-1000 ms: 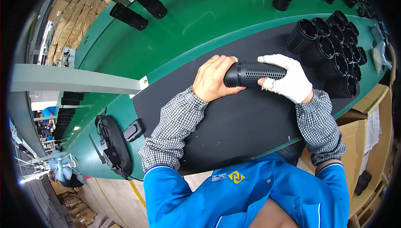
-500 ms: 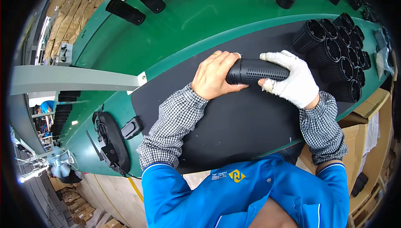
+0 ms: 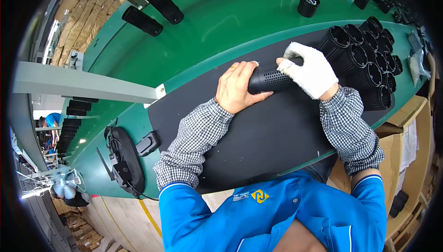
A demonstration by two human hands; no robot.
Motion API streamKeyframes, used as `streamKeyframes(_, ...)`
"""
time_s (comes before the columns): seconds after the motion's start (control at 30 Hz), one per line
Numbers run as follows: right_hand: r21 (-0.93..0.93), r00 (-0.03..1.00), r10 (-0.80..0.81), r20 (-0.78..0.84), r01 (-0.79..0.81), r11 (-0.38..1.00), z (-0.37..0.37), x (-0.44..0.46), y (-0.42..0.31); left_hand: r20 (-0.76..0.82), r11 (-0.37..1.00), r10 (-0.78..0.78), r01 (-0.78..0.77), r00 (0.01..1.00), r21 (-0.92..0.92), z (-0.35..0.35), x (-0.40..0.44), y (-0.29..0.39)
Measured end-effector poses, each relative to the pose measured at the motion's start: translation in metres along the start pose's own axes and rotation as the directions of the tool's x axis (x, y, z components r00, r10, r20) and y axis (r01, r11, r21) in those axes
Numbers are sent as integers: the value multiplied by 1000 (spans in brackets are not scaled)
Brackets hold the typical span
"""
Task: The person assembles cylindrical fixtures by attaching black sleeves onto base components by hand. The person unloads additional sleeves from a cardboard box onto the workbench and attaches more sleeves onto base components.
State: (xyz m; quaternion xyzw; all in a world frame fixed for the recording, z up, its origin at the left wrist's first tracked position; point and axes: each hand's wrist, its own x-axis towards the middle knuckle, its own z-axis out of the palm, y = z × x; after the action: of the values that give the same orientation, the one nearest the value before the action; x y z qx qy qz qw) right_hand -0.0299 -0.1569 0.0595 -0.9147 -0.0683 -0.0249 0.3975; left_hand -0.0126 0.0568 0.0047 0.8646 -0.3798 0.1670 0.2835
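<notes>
A black cylinder with a perforated wall (image 3: 273, 80) lies sideways above the dark mat (image 3: 272, 132). Its left end is wrapped by my left hand (image 3: 236, 88), which is bare and wears a ring. My right hand (image 3: 314, 71), in a white glove, is closed over the cylinder's right end, fingers curled and thumb near the fingertips. The glove hides most of that end. To the right of the gloved hand stand several similar black cylinders (image 3: 357, 57), grouped upright with their round openings showing.
Beyond the mat runs a green surface (image 3: 221, 16) with a black part with wires (image 3: 309, 3) and two long black cylinders (image 3: 142, 21). A grey metal beam (image 3: 87, 88) crosses at left. A black pouch (image 3: 125, 155) lies near my left sleeve; a cardboard box (image 3: 392, 155) stands at right.
My right hand has shifted up and slightly left on the cylinder, its fingers changing from stretched along it to curled over its end. The left hand keeps its hold. The view has shifted slightly.
</notes>
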Motion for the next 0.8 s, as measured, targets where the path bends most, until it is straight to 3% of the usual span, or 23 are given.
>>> streamKeyframes(0.13,-57,998,5,-62,-9,998,2,5,-11,-10,999,-29,30,1000,40,0,0,2)
streamKeyframes(0.27,-302,998,46,-40,-56,952,-6,1,-36,-22,998,-34,35,999,51,0,-2,-1)
streamKeyframes(0.3,-292,993,114,22,-103,951,-11,4,-42,-9,997,-67,67,998,30,-1,-3,-2)
streamKeyframes(0.4,-257,997,69,39,-57,965,-16,2,-41,64,992,-85,79,994,102,-8,2,7)
streamKeyframes(0.47,-113,999,44,-21,-46,992,-14,-6,-30,184,991,-98,78,978,113,-20,13,17)
streamKeyframes(0.57,420,999,6,-52,17,907,-3,-18,1,123,994,-110,112,986,-8,-17,29,-11)
streamKeyframes(0.6,323,997,77,-17,-67,944,-5,-25,2,30,989,-133,134,991,-63,-16,41,-25)
streamKeyframes(0.67,205,996,22,-85,-4,979,9,-31,14,-193,971,-220,197,956,-133,-9,70,-68)
streamKeyframes(0.73,-229,979,-180,-93,155,961,26,-33,35,-142,772,-511,380,848,-510,-13,109,-111)
streamKeyframes(0.77,-264,986,-160,47,166,950,18,-32,25,-243,744,-531,309,811,-592,-11,127,-137)
streamKeyframes(0.8,-237,983,-181,37,184,954,18,-32,22,-331,710,-557,230,761,-665,-7,141,-163)
